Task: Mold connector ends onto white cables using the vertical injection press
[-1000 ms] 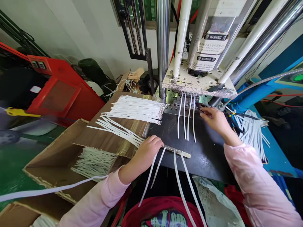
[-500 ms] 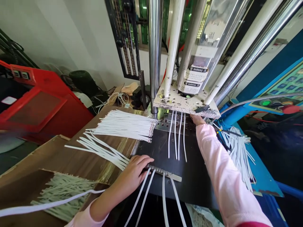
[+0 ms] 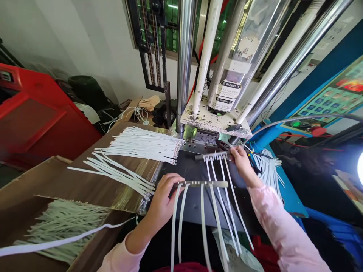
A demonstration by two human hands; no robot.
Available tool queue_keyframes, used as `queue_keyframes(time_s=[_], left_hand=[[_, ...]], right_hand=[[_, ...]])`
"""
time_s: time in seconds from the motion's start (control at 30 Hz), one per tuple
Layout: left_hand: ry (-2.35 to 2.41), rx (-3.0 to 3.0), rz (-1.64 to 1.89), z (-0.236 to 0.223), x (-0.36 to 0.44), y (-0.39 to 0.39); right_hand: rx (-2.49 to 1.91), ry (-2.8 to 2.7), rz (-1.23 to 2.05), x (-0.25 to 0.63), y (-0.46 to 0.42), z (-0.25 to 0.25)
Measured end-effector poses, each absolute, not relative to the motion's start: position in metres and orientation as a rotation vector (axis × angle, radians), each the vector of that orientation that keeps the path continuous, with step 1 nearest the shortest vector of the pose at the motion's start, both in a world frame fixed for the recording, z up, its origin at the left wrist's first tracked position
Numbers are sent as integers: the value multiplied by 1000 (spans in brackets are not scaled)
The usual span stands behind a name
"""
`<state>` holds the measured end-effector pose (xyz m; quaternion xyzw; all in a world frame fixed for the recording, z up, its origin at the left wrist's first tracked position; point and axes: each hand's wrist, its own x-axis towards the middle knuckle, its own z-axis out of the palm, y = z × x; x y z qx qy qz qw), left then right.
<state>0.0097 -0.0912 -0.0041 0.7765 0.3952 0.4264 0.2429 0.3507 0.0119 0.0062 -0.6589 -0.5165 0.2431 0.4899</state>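
Note:
My left hand [image 3: 167, 196] grips the left end of a metal bar [image 3: 219, 184] with several slots, held over the black plate's front part. White cords [image 3: 203, 223] hang from that bar toward me. Behind it, my right hand [image 3: 241, 160] pinches the right end of a second slotted bar [image 3: 200, 157], in front of the press. Several thin white cords [image 3: 231, 181] hang from this one too, partly crossing behind the nearer bar. The fingertips of my left hand are partly hidden by the bar. Above and beyond both bars is the press's drilled upper plate [image 3: 215, 121].
Left of the black plate [image 3: 185, 166], a bundle of white cords [image 3: 141, 145] and a looser bunch [image 3: 113, 170] lie on the brown board. A box of cords [image 3: 62, 226] is at lower left. More cords [image 3: 265, 170] lie right, below the control panel [image 3: 326, 102].
My right hand has come out from under the press plate toward me, bringing the second slotted bar with its cords. My left hand has lifted the nearer bar and moved it slightly forward.

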Motion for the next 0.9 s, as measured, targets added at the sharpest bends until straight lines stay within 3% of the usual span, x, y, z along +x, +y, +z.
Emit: queue_keyframes(time_s=[0.2,0.37,0.57,0.9], left_hand=[[1034,2119,1390,47,32,-77],[915,2391,1359,71,45,-63],[794,2540,1367,61,74,-16],[1240,2149,993,-5,134,146]], right_hand=[[-1724,-1408,798,353,-113,-2],[-1959,-1653,397,363,-148,21],[-1413,-1581,872,349,-98,61],[-1598,-1646,265,373,71,5]])
